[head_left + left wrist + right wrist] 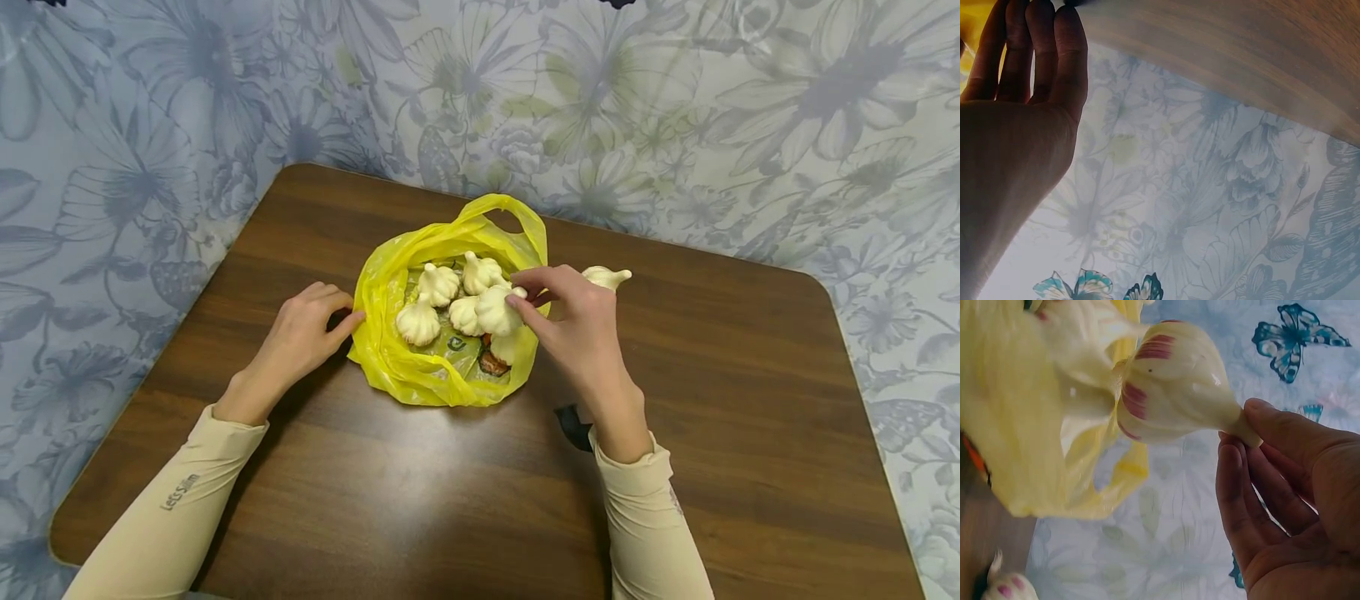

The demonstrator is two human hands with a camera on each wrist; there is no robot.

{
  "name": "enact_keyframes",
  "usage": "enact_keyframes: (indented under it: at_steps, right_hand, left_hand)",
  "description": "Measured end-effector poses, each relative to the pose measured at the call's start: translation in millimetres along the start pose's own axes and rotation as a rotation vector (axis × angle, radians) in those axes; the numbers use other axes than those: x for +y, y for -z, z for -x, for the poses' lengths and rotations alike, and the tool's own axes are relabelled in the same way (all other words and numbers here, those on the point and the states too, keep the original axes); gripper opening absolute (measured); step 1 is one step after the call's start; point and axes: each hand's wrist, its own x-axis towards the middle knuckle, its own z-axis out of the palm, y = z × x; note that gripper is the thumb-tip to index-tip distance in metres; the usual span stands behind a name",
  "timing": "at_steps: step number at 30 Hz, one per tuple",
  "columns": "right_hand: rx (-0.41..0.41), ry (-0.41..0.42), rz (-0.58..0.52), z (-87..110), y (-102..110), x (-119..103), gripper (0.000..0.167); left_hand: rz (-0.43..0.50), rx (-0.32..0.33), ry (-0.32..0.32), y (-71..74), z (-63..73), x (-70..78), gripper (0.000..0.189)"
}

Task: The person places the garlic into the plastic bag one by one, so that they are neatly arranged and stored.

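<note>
A yellow plastic bag stands with its mouth spread on the brown table. Several white garlic bulbs lie inside it. At the bag's left edge, my left hand pinches the plastic between thumb and fingers. Over the bag's right side, my right hand holds one garlic bulb by its stem between thumb and fingertips. In the right wrist view this held bulb shows purple streaks, and its stem end sits in the fingers.
Another garlic bulb lies on the table just beyond my right hand. A small black object is beside my right wrist. A reddish-brown item shows in the bag's lower right. Floral wallpaper rises behind the table.
</note>
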Motion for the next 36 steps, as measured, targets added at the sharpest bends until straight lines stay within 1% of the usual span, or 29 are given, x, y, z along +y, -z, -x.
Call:
enact_keyframes:
  at_steps: [5,9,14,22,27,33,36]
  right_hand:
    - [-0.044,0.020,-0.035,-5.2,-15.0,-7.7,0.019]
    - [-0.112,0.035,-0.031,-7.6,-26.2,-13.4,0.018]
    - [-0.195,0.028,-0.027,-6.6,-36.5,-19.3,0.019]
    - [-0.317,0.012,-0.060,-3.3,-51.3,-25.0,0.017]
    - [-0.385,-0.004,-0.032,0.1,-61.0,-26.5,0.016]
    - [-0.499,-0.031,0.010,3.2,-72.4,-25.6,0.015]
    - [-0.523,-0.031,0.018,3.3,-74.2,-25.5,0.015]
  left_hand:
    - [-0.010,-0.003,0.010,1.0,1.2,-0.8,0.013]
    - [-0.003,0.008,-0.002,0.9,1.1,-0.7,0.012]
    - [0.005,0.013,-0.014,1.1,-0.7,-0.5,0.011]
    - [0.006,0.008,-0.008,2.3,-1.5,-0.2,0.011]
    - [0.007,0.006,-0.004,2.1,-1.5,0.1,0.011]
    - [0.009,0.006,-0.004,1.4,-1.2,0.3,0.011]
    - [0.012,0.008,-0.006,1.2,-0.8,0.0,0.010]
